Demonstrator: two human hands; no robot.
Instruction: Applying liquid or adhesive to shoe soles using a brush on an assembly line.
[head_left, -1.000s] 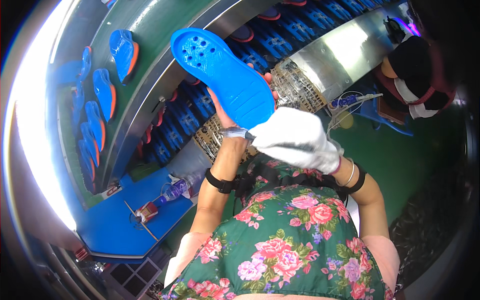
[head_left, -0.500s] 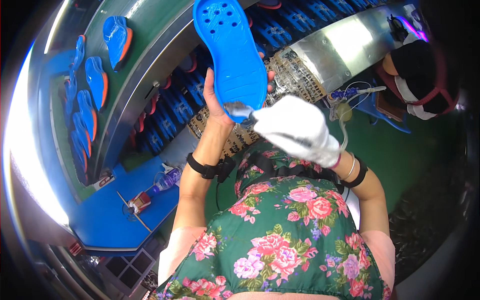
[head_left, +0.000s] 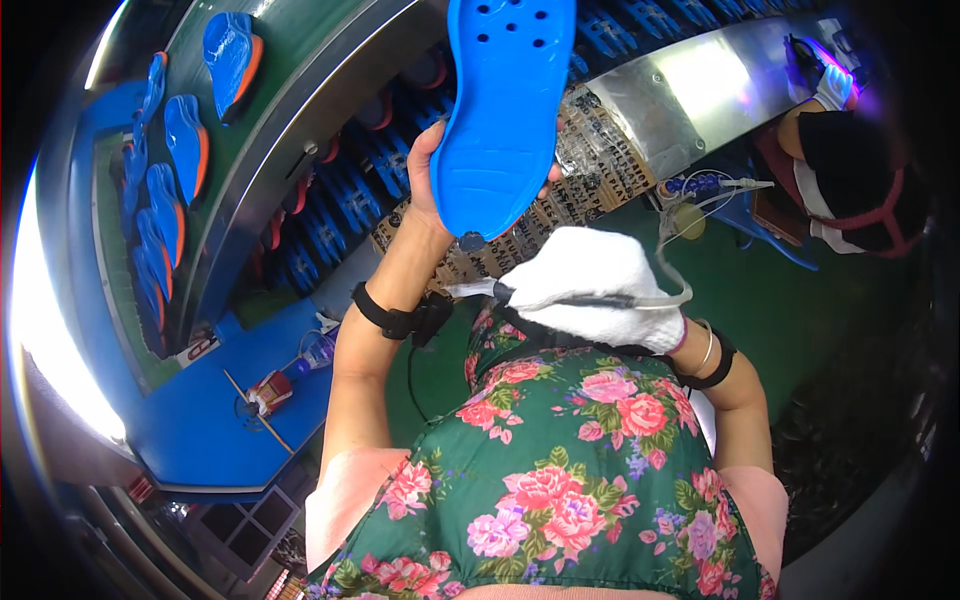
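My left hand (head_left: 424, 180) is wrapped round the edges of a blue shoe sole (head_left: 500, 130), heel end toward me. Round holes pierce its toe part, whose tip passes out of the picture at the top. A small dark piece (head_left: 470, 241) shows at the heel end; what it is I cannot make out. Just below the heel, apart from the sole, my right hand (head_left: 590, 285) in a white knitted glove is closed on a brush (head_left: 473, 288) with a blurred pale tip. A thin clear tube (head_left: 675, 298) runs back from it along the glove.
Blue soles with orange edges (head_left: 185, 145) stand on a green conveyor at the left. Rows of blue soles (head_left: 335, 235) lie beyond the metal rail (head_left: 290, 110). A taped cardboard ledge (head_left: 605, 160) lies ahead; a blue table (head_left: 200, 420) is at lower left. Another person (head_left: 850, 180) is at right.
My right hand has drawn the brush off the sole's heel, down toward me. The sole in my left hand has shifted to the right and looks more upright.
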